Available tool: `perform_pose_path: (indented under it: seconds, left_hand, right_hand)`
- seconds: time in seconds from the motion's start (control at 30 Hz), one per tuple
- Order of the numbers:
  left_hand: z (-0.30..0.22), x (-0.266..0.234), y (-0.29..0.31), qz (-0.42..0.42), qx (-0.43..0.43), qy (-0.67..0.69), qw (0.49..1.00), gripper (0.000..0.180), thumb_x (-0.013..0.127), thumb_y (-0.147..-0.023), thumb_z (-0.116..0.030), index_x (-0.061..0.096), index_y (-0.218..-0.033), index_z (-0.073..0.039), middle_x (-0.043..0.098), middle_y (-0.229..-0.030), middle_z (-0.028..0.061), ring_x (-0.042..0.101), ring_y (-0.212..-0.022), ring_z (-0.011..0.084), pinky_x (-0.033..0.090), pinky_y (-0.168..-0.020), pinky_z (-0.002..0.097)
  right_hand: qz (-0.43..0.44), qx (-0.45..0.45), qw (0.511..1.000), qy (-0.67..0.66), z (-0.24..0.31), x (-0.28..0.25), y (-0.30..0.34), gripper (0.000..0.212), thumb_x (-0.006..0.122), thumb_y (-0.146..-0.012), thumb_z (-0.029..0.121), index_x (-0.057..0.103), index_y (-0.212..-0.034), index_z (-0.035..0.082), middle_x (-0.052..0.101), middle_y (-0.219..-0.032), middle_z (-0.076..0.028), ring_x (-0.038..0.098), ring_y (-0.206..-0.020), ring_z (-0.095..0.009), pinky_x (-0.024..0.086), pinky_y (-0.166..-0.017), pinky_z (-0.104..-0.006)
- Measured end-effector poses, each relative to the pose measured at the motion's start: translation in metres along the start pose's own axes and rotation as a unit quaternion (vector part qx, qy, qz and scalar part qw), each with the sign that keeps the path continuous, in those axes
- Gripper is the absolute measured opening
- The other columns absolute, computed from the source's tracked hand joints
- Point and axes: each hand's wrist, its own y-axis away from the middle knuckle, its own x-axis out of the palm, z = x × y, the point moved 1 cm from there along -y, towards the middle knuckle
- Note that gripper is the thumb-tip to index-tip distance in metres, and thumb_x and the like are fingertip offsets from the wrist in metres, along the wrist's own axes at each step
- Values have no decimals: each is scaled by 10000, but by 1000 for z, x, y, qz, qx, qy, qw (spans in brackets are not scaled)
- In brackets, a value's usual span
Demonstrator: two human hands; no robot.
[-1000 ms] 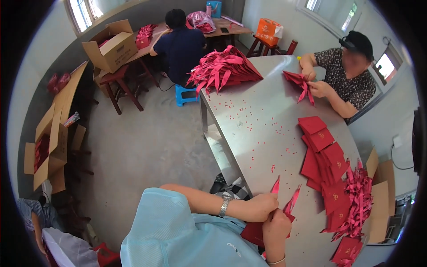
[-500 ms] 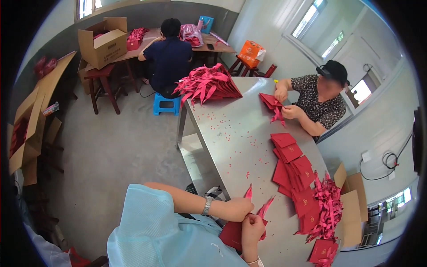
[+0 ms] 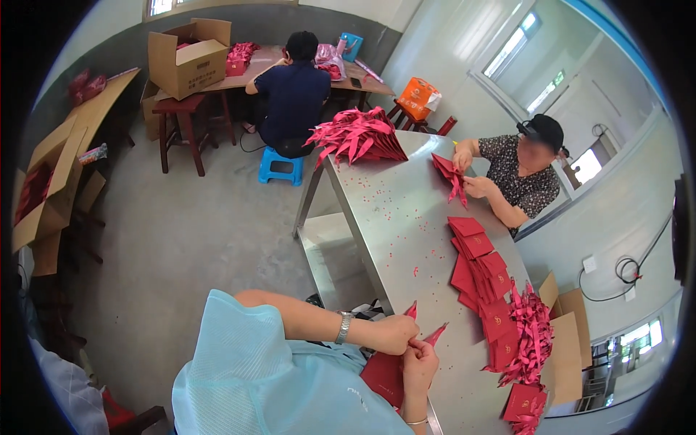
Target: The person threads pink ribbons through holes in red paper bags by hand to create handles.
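A red paper gift bag rests against me at the near edge of the metal table. My left hand, below a wrist with a metal watch, is closed on the bag's pinkish-red ribbon at the top. Close against it, my right hand, with a bangle on its wrist, pinches the same ribbon. Two pointed ribbon ends stick up past my fingers, one beside each hand. The fingers hide where the ribbon crosses. To the right lies a row of flat red bags, beside a heap of ribbons.
Across the metal table, a co-worker handles another red ribboned bag. A pile of ribboned bags stands at the far end, with small red scraps nearby. A second person sits on a blue stool. Cardboard boxes flank the table's right.
My view has shifted slightly. Both hands stay closed together at the ribbon, the right one turned a little more upward. The co-worker's hands are still on their bag.
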Motion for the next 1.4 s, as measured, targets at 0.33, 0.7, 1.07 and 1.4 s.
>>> perform_pose_path:
  seconds: [0.33,0.7,1.07,1.4]
  left_hand:
    - [0,-13,0,-16,55,-2,998,154,605,-822,-159,690,-860,-37,678,-827,160,652,-824,341,508,-695,440]
    - [13,-20,-34,306,18,-13,952,210,645,-755,-100,721,-949,-66,680,-797,82,628,-750,198,509,-661,355]
    - [-31,-38,-34,230,202,-181,935,134,693,-727,-155,733,-837,-88,694,-821,153,660,-793,309,502,-661,439]
    - [52,-78,-81,-109,22,-50,992,77,692,-788,-24,705,-863,-7,656,-872,98,632,-784,221,507,-730,315]
  right_hand:
    - [-43,-166,955,242,33,2,26,99,668,-839,71,637,-896,-5,669,-700,-126,640,-624,-218,494,-609,-343]
    - [-82,-277,913,289,26,14,46,145,711,-836,151,642,-903,42,680,-772,-124,661,-681,-302,508,-627,-380]
    - [-86,-146,919,355,65,-2,53,277,705,-839,331,636,-889,68,665,-709,-130,658,-654,-340,504,-591,-439]
    - [-76,-189,914,352,49,-20,11,231,693,-840,210,533,-862,43,613,-671,-128,632,-606,-307,489,-535,-410]
